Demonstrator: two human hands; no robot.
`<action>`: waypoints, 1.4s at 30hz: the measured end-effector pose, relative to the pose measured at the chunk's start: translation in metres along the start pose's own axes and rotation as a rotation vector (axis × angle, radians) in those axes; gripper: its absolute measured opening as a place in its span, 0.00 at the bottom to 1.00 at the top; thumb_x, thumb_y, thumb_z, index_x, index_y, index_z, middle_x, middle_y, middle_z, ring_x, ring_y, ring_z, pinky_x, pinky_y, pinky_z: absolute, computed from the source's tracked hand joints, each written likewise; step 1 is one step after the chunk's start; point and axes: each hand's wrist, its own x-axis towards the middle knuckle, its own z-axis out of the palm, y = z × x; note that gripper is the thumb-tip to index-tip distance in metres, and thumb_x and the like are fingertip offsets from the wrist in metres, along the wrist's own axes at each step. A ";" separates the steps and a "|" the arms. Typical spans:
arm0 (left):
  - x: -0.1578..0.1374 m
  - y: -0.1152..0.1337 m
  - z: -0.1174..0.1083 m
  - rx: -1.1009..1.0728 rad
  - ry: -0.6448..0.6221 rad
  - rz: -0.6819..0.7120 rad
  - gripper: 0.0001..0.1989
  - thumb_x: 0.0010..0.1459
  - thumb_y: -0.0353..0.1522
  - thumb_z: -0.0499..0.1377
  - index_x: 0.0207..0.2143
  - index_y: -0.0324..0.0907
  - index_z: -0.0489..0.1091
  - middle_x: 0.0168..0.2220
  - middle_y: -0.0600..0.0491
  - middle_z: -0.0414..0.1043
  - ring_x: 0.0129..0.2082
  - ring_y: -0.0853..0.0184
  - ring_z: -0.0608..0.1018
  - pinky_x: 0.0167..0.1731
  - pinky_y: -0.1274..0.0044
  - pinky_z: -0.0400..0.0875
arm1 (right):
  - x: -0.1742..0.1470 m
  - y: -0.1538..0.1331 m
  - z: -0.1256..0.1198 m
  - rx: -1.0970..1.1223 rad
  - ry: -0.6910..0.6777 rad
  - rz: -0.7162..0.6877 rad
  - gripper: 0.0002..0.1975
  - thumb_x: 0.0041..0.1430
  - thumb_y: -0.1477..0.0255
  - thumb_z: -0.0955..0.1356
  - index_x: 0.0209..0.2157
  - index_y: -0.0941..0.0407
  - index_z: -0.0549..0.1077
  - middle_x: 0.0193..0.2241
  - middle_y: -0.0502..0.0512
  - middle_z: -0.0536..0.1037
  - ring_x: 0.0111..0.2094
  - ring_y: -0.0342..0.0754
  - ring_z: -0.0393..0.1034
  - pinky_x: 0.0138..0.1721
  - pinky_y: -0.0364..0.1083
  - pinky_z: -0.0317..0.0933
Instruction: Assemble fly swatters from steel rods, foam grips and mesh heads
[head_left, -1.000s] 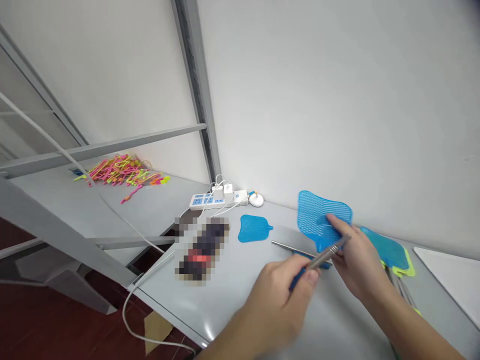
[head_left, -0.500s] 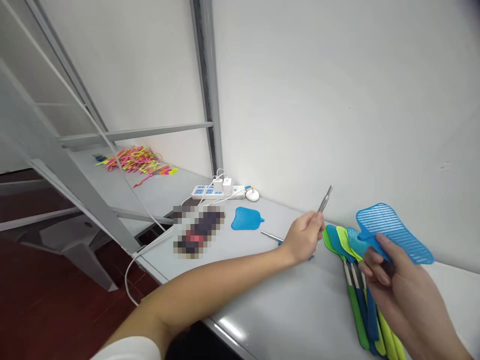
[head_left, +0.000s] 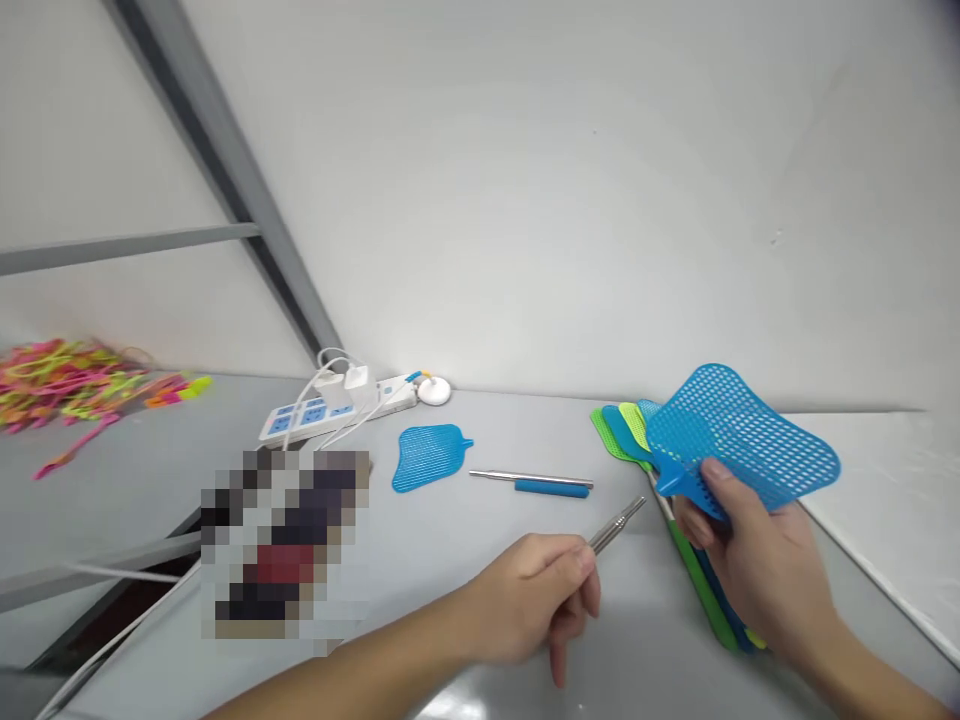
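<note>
My right hand pinches a blue fly swatter head by its lower edge, its short neck pointing left. In my left hand is a silver metal rod, its tip angled up toward that neck but apart from it. Under and beside my right hand lies a row of fly swatters in green, blue and yellow, partly hidden. Another blue swatter head rests flat on the table. Between it and my hands are a second metal rod and a blue handle, side by side.
A white power strip with plugged-in chargers and cables sits against the wall, beside a round white object. A blurred-out item lies at the left. Pink and yellow pieces are heaped beyond the grey metal frame.
My left hand has lowered the rod and brought it nearer the swatter head. My right hand has turned the head so its neck faces left. The view has swung right.
</note>
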 end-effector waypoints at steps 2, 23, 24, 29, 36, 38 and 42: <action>-0.001 -0.001 0.002 0.049 0.042 -0.018 0.22 0.67 0.48 0.47 0.33 0.40 0.65 0.16 0.62 0.55 0.14 0.74 0.62 0.16 0.82 0.65 | -0.003 0.004 0.001 0.011 0.006 0.048 0.19 0.63 0.60 0.66 0.23 0.53 0.58 0.17 0.44 0.58 0.19 0.41 0.51 0.21 0.44 0.49; -0.014 0.021 0.020 0.156 0.046 -0.187 0.25 0.66 0.52 0.43 0.27 0.43 0.57 0.19 0.62 0.53 0.17 0.75 0.58 0.19 0.80 0.52 | -0.016 -0.011 0.002 -0.124 -0.203 0.188 0.22 0.64 0.55 0.64 0.23 0.52 0.56 0.15 0.41 0.52 0.15 0.38 0.44 0.15 0.41 0.42; -0.015 0.025 0.021 0.174 0.056 -0.193 0.25 0.66 0.53 0.43 0.27 0.43 0.56 0.19 0.62 0.53 0.18 0.75 0.57 0.18 0.80 0.52 | -0.017 -0.012 0.003 -0.134 -0.194 0.173 0.22 0.64 0.55 0.64 0.22 0.52 0.56 0.15 0.41 0.53 0.15 0.38 0.44 0.15 0.41 0.43; -0.018 0.040 0.015 0.217 0.043 -0.216 0.25 0.66 0.52 0.44 0.28 0.43 0.59 0.20 0.62 0.54 0.18 0.74 0.59 0.19 0.81 0.57 | -0.024 -0.014 0.002 -0.301 -0.188 0.076 0.23 0.63 0.56 0.65 0.19 0.54 0.61 0.15 0.46 0.61 0.17 0.40 0.55 0.20 0.42 0.55; -0.022 0.036 0.010 0.114 -0.031 -0.303 0.24 0.67 0.50 0.45 0.32 0.40 0.67 0.16 0.64 0.53 0.14 0.76 0.56 0.19 0.82 0.54 | -0.027 -0.011 -0.007 -0.401 -0.315 0.170 0.17 0.57 0.53 0.68 0.27 0.53 0.72 0.25 0.50 0.73 0.28 0.46 0.66 0.31 0.44 0.63; -0.020 0.033 0.012 0.098 -0.056 -0.313 0.25 0.66 0.50 0.46 0.33 0.39 0.69 0.16 0.63 0.55 0.13 0.76 0.57 0.17 0.82 0.51 | -0.027 -0.008 -0.006 -0.386 -0.365 0.247 0.18 0.59 0.53 0.67 0.27 0.53 0.71 0.27 0.50 0.73 0.30 0.46 0.67 0.34 0.44 0.62; -0.013 0.025 0.017 -0.001 -0.099 -0.275 0.25 0.65 0.51 0.46 0.37 0.39 0.69 0.16 0.62 0.60 0.12 0.76 0.58 0.15 0.82 0.52 | -0.029 -0.005 0.002 -0.314 -0.487 0.305 0.19 0.63 0.55 0.63 0.25 0.54 0.68 0.24 0.48 0.70 0.29 0.44 0.64 0.34 0.43 0.60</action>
